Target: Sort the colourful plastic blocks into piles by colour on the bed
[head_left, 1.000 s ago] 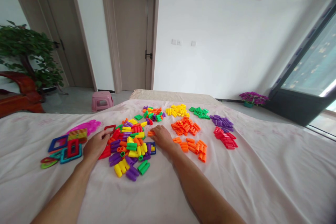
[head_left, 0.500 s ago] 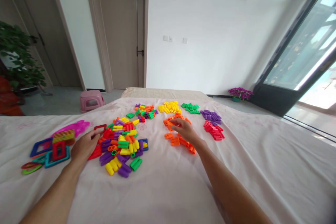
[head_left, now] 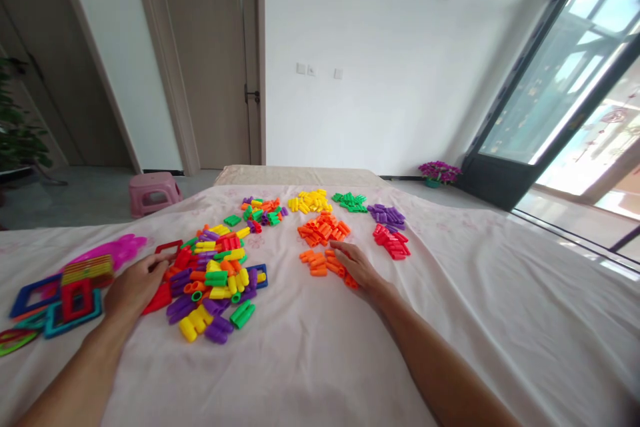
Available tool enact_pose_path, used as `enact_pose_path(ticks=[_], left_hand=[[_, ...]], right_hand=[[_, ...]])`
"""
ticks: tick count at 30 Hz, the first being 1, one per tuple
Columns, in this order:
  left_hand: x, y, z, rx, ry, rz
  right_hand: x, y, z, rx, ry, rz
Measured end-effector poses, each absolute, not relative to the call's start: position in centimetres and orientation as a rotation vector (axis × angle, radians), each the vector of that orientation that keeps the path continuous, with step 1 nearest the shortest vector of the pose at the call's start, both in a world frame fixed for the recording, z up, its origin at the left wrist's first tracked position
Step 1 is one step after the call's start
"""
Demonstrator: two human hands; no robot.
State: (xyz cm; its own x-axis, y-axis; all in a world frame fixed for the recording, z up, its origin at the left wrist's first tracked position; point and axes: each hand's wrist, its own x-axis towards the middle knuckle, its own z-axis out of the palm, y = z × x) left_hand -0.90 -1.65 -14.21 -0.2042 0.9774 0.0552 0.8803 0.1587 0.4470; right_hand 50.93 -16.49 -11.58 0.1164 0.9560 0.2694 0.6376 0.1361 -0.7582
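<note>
My left hand [head_left: 135, 283] rests at the left edge of a mixed heap of plastic tube blocks [head_left: 220, 277], fingers curled beside a red block [head_left: 160, 299] and a red square frame [head_left: 169, 248]. Whether anything is between those fingertips is hidden. My right hand [head_left: 363, 270] lies palm down with its fingers stretched out over loose orange tube blocks [head_left: 317, 265], partly covering them. Just beyond its fingertips is a larger pile of orange blocks [head_left: 320, 230].
Sorted piles of yellow [head_left: 310, 201], green [head_left: 350, 202], purple [head_left: 387, 215] and red blocks [head_left: 391, 241] form an arc. A small mixed pile [head_left: 263, 211] sits at the back. Magnetic frames [head_left: 75, 303] and a pink piece [head_left: 110, 252] lie at left on the cloth [head_left: 320, 360].
My right hand has lowered toward me from the larger orange pile onto the nearer orange blocks. My left hand stays beside the heap. The view has turned slightly right.
</note>
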Motion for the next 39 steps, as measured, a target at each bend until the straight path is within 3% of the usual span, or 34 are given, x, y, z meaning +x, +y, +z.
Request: enact_pose_path(ticks=[15,25,34,39], left_hand=[[-0.7,-1.9,-13.9,1.814,2.145,0.675],[-0.2,-2.5,-13.0,1.775,2.132,0.687],[0.0,-2.6,-13.0,1.76,2.133,0.692],[-0.1,-2.7,-12.9,1.782,2.127,0.677]], right_hand=[[45.4,-15.6,-7.7,-1.626,-2.368,0.257],[45.8,-16.3,-7.3,-1.655,-2.352,0.184],[36.9,-14.6,-7.1,-1.14,-2.309,0.3],[32.3,-13.0,-8.5,-1.111,-2.365,0.266]])
